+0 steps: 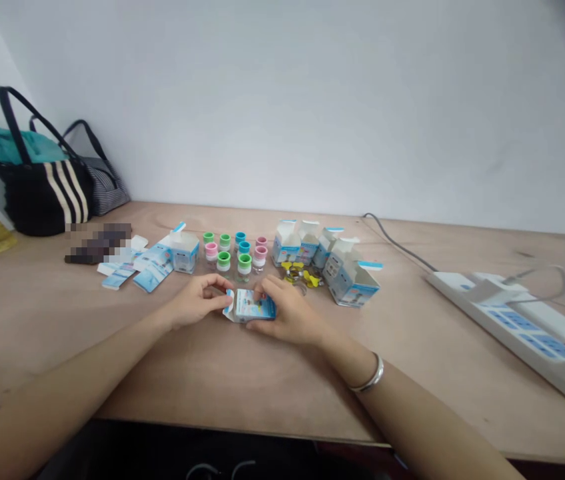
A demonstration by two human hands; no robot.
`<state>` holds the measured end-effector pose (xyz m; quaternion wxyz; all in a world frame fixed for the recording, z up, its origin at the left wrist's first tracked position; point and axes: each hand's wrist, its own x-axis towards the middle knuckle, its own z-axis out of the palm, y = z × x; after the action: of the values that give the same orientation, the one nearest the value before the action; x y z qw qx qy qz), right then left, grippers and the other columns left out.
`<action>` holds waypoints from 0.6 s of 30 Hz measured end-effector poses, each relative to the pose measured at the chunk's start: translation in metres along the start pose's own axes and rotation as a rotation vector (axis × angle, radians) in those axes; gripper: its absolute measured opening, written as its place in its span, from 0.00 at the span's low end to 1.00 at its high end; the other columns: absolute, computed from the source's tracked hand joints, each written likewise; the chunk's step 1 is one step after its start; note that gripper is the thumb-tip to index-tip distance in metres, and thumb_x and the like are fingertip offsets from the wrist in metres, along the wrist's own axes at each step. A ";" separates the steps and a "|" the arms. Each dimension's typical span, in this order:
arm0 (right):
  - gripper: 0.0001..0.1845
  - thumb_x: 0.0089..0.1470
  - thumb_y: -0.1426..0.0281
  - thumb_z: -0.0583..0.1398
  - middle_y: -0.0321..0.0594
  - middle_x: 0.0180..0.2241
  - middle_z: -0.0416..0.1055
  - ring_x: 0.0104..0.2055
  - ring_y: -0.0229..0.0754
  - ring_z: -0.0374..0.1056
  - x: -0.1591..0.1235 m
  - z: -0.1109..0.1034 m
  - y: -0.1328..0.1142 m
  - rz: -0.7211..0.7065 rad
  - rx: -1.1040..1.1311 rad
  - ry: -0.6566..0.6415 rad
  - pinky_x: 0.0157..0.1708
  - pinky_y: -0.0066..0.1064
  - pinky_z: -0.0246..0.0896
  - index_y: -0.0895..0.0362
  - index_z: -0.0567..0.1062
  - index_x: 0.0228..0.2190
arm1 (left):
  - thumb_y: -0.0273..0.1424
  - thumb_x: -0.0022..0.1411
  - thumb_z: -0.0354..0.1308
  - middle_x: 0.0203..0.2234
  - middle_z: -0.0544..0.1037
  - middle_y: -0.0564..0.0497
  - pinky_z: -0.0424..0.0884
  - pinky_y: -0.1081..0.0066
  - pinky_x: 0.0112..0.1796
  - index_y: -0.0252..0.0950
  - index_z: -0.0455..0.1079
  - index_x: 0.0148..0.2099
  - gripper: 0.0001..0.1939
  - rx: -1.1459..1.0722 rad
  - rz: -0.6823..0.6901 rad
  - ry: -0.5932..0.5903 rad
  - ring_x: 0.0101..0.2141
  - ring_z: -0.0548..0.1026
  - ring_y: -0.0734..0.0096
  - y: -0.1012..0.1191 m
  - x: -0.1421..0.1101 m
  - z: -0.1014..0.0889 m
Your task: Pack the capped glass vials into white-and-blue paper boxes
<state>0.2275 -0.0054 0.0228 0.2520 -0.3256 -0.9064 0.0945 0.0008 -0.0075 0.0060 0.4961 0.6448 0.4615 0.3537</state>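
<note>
The small box lay on the desk, near the front edge, in between the two hands. It was blue and white, and its open end pointed left. The right hand was closed around the other end, with fingers on top and the thumb along the near side. A silver bracelet was on that wrist. The left hand was curled and partly open, with its thumb tip at the flap. I could not tell if it was pinching the flap.

Just behind the box stood nine little jars with green, blue and pink tops. Some yellow things lay to the right of them, close to a group of open boxes. On the left, one more open box stood beside some flat boxes. A white power strip lay far to the right. Two bags sat at the back left by the wall.
</note>
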 end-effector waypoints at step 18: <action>0.20 0.42 0.68 0.66 0.43 0.37 0.68 0.40 0.45 0.65 -0.001 0.008 -0.010 -0.069 -0.017 0.056 0.37 0.34 0.59 0.54 0.63 0.35 | 0.37 0.43 0.68 0.41 0.71 0.48 0.71 0.66 0.40 0.38 0.65 0.50 0.31 0.346 0.368 -0.087 0.39 0.72 0.65 0.013 -0.011 0.012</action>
<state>0.2190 -0.0140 0.0191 0.2776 -0.2989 -0.9104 0.0689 0.0118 -0.0231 0.0156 0.3247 0.8079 0.3683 0.3259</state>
